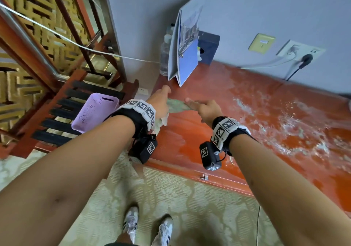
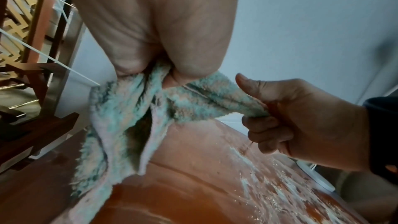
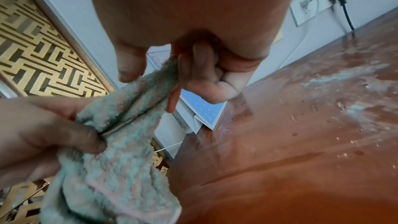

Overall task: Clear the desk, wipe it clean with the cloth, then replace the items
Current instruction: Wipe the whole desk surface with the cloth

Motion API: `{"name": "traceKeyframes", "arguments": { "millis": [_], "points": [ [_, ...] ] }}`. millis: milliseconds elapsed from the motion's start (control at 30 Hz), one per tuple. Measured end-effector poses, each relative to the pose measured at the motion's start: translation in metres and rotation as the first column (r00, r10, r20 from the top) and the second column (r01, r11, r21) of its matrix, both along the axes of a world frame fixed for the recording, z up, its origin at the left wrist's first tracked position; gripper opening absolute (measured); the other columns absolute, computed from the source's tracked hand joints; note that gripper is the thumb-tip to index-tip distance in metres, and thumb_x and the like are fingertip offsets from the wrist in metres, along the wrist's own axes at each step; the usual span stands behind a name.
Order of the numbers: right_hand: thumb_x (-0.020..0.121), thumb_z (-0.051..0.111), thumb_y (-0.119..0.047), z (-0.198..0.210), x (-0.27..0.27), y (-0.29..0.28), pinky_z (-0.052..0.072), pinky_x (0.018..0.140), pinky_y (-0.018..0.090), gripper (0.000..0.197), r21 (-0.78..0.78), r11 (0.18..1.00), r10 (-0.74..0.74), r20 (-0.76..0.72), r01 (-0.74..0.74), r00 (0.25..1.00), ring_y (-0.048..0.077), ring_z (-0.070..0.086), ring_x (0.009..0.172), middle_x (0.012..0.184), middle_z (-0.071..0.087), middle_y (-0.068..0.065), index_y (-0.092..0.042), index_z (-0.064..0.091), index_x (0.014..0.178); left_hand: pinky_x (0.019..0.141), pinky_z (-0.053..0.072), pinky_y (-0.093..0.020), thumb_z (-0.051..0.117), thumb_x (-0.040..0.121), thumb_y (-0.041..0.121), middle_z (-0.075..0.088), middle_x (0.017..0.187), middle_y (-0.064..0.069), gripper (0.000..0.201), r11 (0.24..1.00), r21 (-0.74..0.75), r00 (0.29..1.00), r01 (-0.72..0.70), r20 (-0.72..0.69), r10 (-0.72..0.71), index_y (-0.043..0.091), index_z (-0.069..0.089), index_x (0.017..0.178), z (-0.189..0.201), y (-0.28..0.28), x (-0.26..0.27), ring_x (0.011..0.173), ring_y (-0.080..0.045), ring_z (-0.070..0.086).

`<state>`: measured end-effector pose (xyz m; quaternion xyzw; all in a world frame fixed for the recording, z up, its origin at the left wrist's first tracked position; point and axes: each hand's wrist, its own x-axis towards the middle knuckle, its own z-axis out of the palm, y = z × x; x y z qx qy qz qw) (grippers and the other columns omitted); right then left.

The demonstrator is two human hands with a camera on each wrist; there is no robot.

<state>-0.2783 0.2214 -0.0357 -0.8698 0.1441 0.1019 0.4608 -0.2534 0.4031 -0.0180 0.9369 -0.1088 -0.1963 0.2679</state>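
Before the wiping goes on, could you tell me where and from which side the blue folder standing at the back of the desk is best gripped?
Grip the blue folder near its top, along the closed spine edge, from the front. It stands upright, splayed open at the bottom, with a bottle at its left and a dark box behind it.

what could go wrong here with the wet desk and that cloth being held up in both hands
1. The fluffy green cloth, gripped by the left hand and right hand, may drip over the red wooden desk's edge onto the carpet.
2. Wiping the white residue could push water towards the open blue ring binder.
3. Water might reach the black plug's cable.
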Motion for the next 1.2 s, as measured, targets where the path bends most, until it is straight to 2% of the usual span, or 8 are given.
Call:
{"name": "traceKeyframes", "arguments": {
  "millis": [200,333,500,600,700,833,1033,1200],
  "points": [
    [0.082,0.071,-0.024,0.021,0.002,0.0,0.043,0.048,0.019,0.017,0.101,0.991,-0.089,0.07,0.082,0.994,0.018,0.067,0.081,0.093,0.073,-0.011,-0.028,0.07,0.098,0.07,0.035,-0.022,0.064,0.083,0.005,0.057,0.101,-0.009,0.014,0.998,-0.026,0.979,-0.052,0.194,0.057,0.005,0.064,0.097,0.015,0.013,0.015,0.084,-0.023,0.052],
    [0.09,0.061,-0.045,0.029,-0.008,-0.001,0.051,0.068,0.027,0.034,-0.188,0.978,-0.061,0.141,0.088,0.988,0.024,0.065,0.079,0.092,0.072,0.007,-0.015,0.073,0.101,0.059,0.033,-0.025,0.074,0.082,0.028,0.054,0.071,-0.004,0.024,0.997,-0.067,0.993,0.04,0.109,-0.033,0.005,0.066,0.078,0.029,0.016,0.017,0.068,-0.02,0.046],
    [0.087,0.056,-0.062,0.044,-0.019,-0.003,0.041,0.057,0.029,0.057,-0.237,0.952,-0.173,0.105,0.193,0.979,0.025,0.055,0.068,0.07,0.058,0.009,-0.008,0.06,0.069,0.052,0.028,-0.027,0.051,0.097,0.032,0.041,0.057,0.0,0.042,0.996,-0.074,0.998,0.059,0.027,-0.057,0.019,0.044,0.057,0.033,0.005,0.004,0.057,-0.019,0.041],
    [0.07,0.073,-0.065,0.053,-0.029,-0.003,0.039,0.054,0.026,0.055,-0.151,0.972,-0.159,0.14,0.18,0.977,0.018,0.05,0.061,0.068,0.055,0.002,-0.015,0.05,0.071,0.052,0.031,-0.027,0.053,0.096,0.027,0.043,0.06,-0.001,0.038,0.993,-0.079,0.996,0.088,0.019,-0.087,0.015,0.044,0.061,0.038,0.0,0.0,0.064,-0.023,0.045],
    [0.068,0.086,-0.041,0.06,-0.039,-0.005,0.05,0.066,0.028,0.05,-0.143,0.981,-0.114,0.124,0.132,0.986,0.019,0.063,0.08,0.089,0.067,0.002,-0.01,0.057,0.094,0.052,0.031,-0.026,0.066,0.088,0.025,0.045,0.068,-0.007,0.028,0.991,-0.077,0.994,0.105,0.049,-0.101,0.008,0.051,0.073,0.042,-0.003,0.0,0.067,-0.023,0.044],
    [0.076,0.062,0.001,0.057,-0.05,-0.007,0.049,0.064,0.029,0.037,-0.164,0.975,-0.124,0.145,0.147,0.982,0.028,0.061,0.091,0.098,0.063,0.007,-0.015,0.053,0.109,0.053,0.031,-0.027,0.083,0.071,0.025,0.045,0.07,0.0,0.041,0.99,-0.079,0.991,0.121,0.067,-0.116,0.012,0.045,0.075,0.044,-0.004,-0.007,0.065,-0.019,0.045],
    [0.083,0.041,0.0,0.051,-0.057,-0.017,0.046,0.062,0.028,0.041,-0.156,0.957,-0.23,0.106,0.245,0.967,0.025,0.056,0.085,0.103,0.059,0.007,-0.017,0.058,0.116,0.074,0.041,-0.029,0.086,0.065,0.023,0.054,0.12,-0.008,0.072,0.986,-0.038,0.987,0.163,0.015,-0.162,0.006,0.048,0.123,0.038,-0.003,-0.012,0.106,-0.028,0.055],
    [0.089,0.045,-0.01,0.034,-0.057,-0.026,0.049,0.072,0.031,0.02,-0.301,0.92,-0.267,-0.017,0.25,0.963,0.027,0.056,0.088,0.102,0.062,0.011,-0.013,0.058,0.104,0.077,0.043,-0.03,0.081,0.068,0.046,0.06,0.118,-0.014,0.075,0.984,0.081,0.987,0.162,-0.012,-0.161,0.0,0.054,0.122,0.029,-0.001,-0.014,0.103,-0.028,0.058]
  ]
}}
